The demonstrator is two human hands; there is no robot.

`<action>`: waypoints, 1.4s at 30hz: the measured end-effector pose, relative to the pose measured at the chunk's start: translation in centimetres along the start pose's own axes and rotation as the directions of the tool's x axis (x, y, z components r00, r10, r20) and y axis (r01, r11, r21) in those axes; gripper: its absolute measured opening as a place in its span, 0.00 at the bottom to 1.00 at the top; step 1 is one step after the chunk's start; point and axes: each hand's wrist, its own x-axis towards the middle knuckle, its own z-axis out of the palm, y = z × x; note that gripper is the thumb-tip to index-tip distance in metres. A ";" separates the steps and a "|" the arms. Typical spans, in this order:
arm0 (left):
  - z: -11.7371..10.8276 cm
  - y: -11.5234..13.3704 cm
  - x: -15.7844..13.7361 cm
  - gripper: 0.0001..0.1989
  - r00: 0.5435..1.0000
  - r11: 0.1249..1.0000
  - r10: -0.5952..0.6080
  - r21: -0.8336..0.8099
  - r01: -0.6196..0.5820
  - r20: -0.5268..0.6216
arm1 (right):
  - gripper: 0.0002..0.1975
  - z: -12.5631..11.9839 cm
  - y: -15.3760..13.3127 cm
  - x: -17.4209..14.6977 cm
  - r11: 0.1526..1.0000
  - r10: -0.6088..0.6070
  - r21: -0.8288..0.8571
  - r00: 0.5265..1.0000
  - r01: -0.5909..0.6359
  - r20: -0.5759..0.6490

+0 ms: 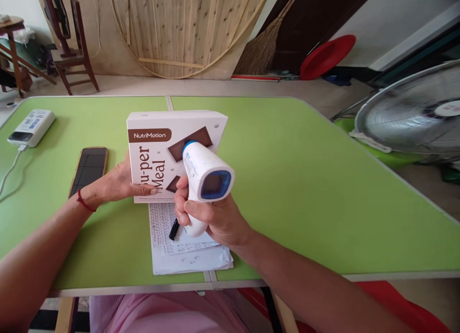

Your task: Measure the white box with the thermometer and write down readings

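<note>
My left hand (120,180) grips the lower left side of a white NutriMotion box (153,160), its thumb across the front. The box is held upright over the table, with brown bars printed on its face. In my right hand (219,218) is a white infrared thermometer (201,167) with a blue-framed screen that looks dark. Its blue-ringed front end points at the box, close to or touching it; I cannot tell which. Below lie handwritten papers (190,261) with a black pen (174,229) on them, partly hidden by my right hand and the box.
On the green table (305,194), a phone (90,164) lies left of the box. A white power bank (32,127) with a cable sits at the far left. A large fan (413,112) stands beyond the right edge. A wooden chair (74,55) and a broom (266,40) are behind.
</note>
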 end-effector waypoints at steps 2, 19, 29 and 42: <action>0.0 0.0 0.0 0.21 1.000 1.000 0.002 -0.012 -0.002 0.007 | 0.08 0.0 0.0 0.0 1.000 0.001 0.003 1.000 -0.001 0.000; 0.1 0.0 0.1 0.23 1.000 1.000 0.019 -0.016 -0.019 -0.013 | 0.08 -1.1 -2.4 0.0 0.993 0.004 -0.119 0.995 0.008 0.097; -0.3 -0.3 0.1 0.23 0.999 0.995 0.034 0.096 -0.037 0.031 | 0.20 -9.4 -7.0 -1.2 0.746 -0.085 -0.659 0.995 0.093 0.045; -0.8 0.6 -0.1 0.24 0.996 0.961 -0.076 0.270 0.059 0.053 | 0.25 -14.7 -2.4 0.1 0.163 -0.055 -0.987 0.998 0.007 -0.002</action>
